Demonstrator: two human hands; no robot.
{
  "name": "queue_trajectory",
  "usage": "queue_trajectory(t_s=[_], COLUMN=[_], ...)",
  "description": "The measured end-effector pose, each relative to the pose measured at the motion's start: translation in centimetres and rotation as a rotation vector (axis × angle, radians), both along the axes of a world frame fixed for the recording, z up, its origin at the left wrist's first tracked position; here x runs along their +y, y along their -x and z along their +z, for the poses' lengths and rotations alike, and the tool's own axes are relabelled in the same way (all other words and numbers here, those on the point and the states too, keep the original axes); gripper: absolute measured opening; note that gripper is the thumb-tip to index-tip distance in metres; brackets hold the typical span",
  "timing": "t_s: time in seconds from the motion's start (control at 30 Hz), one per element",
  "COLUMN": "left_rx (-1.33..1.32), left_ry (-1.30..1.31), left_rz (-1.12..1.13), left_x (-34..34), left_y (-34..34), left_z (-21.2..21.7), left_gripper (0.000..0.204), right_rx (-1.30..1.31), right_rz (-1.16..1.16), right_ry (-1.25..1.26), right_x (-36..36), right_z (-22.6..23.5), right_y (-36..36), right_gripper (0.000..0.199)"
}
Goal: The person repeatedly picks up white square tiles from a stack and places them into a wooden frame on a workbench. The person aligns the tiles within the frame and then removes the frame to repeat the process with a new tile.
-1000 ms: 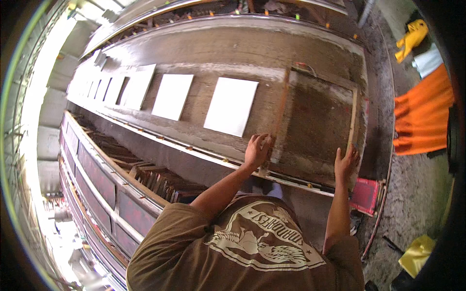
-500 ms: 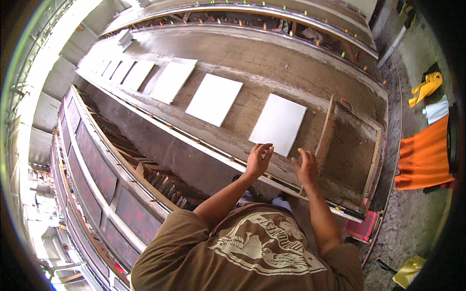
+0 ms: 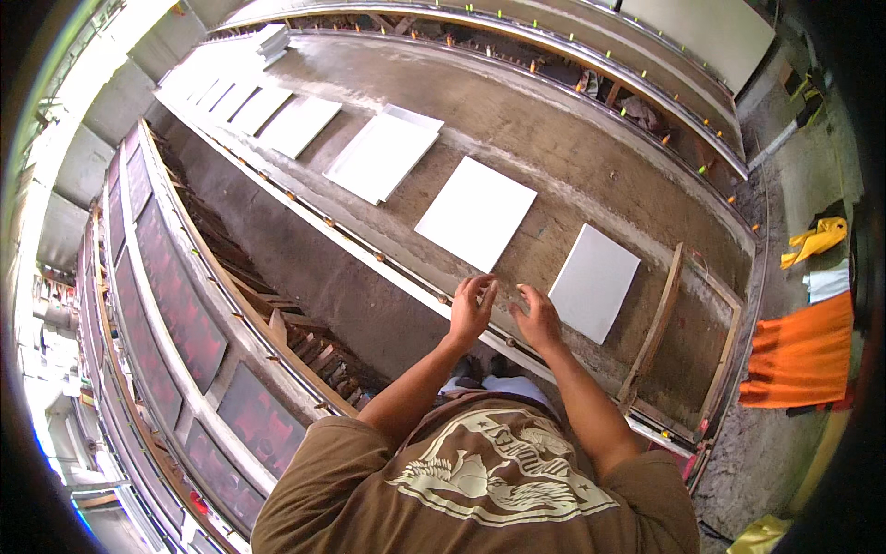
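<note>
Both hands are hovering over the near edge of the long brown surface (image 3: pixel 591 152), the left hand (image 3: pixel 472 312) and right hand (image 3: pixel 536 321) facing each other, and neither is showing anything in its grasp: the fingers are curving loosely, thumbs standing apart from fingertips. The right-end white sheet (image 3: pixel 595 284) is lying flat just right of the right hand, between it and the wooden frame (image 3: pixel 654 328), while the neighbouring white sheet (image 3: pixel 476 214) is resting just beyond the left fingertips; whether those fingertips are brushing its near corner, I'm not able to tell. More white sheets (image 3: pixel 383 157) are running off to the far left, and a pale rail (image 3: pixel 411 282) is passing beneath the hands. On handling, these pieces are looking light for their size, and the right-end one is showing a thin side edge, so it's probably holding its shape fairly well, though stiff board or layered cloth isn't something this view is settling. The smooth white face is seemingly inviting smudges and creases, so opposite edges or the two near corners are looking like the kindest hold, with the middle bearing no pinch.
</note>
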State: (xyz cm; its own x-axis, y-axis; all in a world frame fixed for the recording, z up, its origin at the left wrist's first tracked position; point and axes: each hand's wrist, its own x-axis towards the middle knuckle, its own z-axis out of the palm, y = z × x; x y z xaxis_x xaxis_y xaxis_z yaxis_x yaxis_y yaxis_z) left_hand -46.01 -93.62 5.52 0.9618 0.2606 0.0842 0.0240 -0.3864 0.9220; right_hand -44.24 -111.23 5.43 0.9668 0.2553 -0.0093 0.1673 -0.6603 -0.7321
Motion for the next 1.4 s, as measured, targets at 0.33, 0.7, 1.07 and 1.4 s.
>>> queue_trajectory(t_s=[0.33,0.7,1.07,1.4], left_rx=[0.016,0.067,0.348,0.352], left_ry=[-0.003,-0.499,-0.753,-0.671], left_rz=[0.233,0.255,0.056,0.057], left_x=[10.8,32.4,42.9,44.0], left_y=[-4.5,-19.7,-31.3,-32.4], left_z=[0.3,-2.8,-5.4,-6.2], left_gripper=[0.037,0.054,0.081,0.077], right_rx=[-0.031,0.410,0.321,0.562], right_rz=[0.122,-0.229,-0.686,-0.687], right_ry=[-0.160,-0.346,-0.131,-0.241], right_x=[13.0,31.5,39.4,38.3], right_z=[-1.4,-5.3,-12.1,-13.5], right_y=[-8.8,-23.0,-29.0,-29.7], right_gripper=[0.044,0.078,0.066,0.069])
